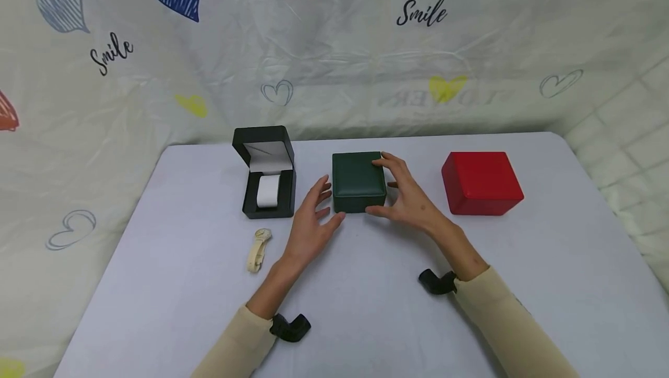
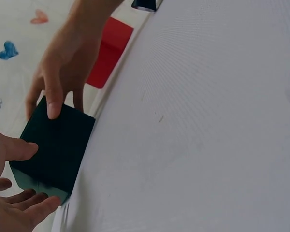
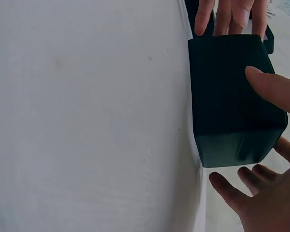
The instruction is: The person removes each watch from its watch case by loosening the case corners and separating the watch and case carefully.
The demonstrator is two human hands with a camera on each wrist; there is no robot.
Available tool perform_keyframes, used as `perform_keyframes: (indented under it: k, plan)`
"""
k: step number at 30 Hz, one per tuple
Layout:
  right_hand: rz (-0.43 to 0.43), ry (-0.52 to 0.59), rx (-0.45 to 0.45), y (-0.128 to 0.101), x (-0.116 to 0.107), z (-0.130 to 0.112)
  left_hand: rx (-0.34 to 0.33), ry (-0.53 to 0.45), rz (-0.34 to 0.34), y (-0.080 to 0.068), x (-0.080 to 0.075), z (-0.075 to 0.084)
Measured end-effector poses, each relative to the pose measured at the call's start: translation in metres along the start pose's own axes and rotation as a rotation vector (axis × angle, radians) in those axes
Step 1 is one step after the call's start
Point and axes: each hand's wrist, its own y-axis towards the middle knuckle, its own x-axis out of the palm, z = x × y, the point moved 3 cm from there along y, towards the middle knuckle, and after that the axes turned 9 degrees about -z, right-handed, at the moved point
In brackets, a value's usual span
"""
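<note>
Both forearms enter from the near edge, sleeves cream-coloured, converging toward the middle of the scene. A black strap fitting sits under each wrist.

Left hand [image 1: 309,224]: palm turned inward to the right, fingers straight and slightly spread, pointing far; thumb extended to the right. In the left wrist view its fingers [image 2: 26,205] lie loosely open, nothing clasped.

Right hand [image 1: 406,195]: wrist higher and further right, hand arched, fingers reaching far and left, thumb stretched out along the near side. Right wrist view shows its fingers [image 3: 249,186] spread and gently bent, thumb straight
</note>
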Motion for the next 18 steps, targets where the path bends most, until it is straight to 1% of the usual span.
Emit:
perform_keyframes:
  k: [7, 13, 18]
  plan:
    - [-0.018, 0.006, -0.003, 0.005, -0.001, 0.002, 0.005, 0.008, -0.009, 0.003, 0.001, 0.0]
    - [-0.033, 0.042, -0.031, 0.009, -0.002, 0.004, 0.034, 0.025, -0.002, 0.006, 0.002, -0.003]
    - [-0.038, 0.055, -0.049, 0.011, -0.002, 0.006, 0.059, 0.016, 0.0, 0.009, 0.003, -0.006]
